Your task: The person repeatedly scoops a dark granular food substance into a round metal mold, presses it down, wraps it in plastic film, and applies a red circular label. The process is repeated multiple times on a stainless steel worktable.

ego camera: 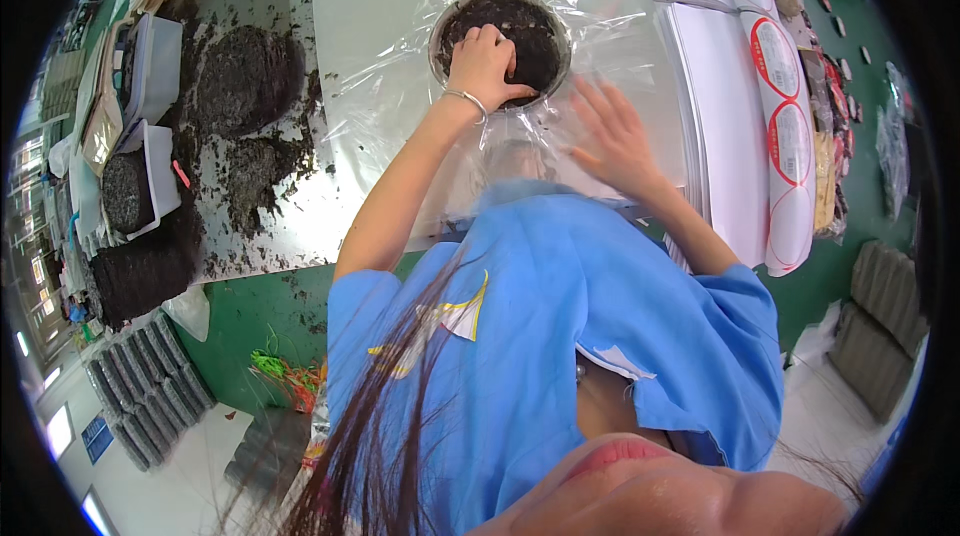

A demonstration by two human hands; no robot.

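Note:
A round metal-rimmed bowl (563, 70) holds dark, loose, flaky material (536, 40). My left hand (487, 67), with a silver bangle at the wrist, reaches over its near left side. The fingers curl down into the dark material and the thumb lies near the rim; whether they pinch any of it is hidden. To the right of the bowl, my right hand (611, 130) is slightly blurred, its fingers spread and holding nothing. Clear plastic film (382, 78) lies around the bowl on a pale work surface (341, 3).
At left, dark round heaps (247, 78) and scattered flakes cover part of the metal table (292, 236), beside white plastic bins (161, 176). Stacked white sheets (724, 108) and a strip of red-and-white printed labels (790, 146) lie at right. Dark grey packs (150, 393) stand beyond the table.

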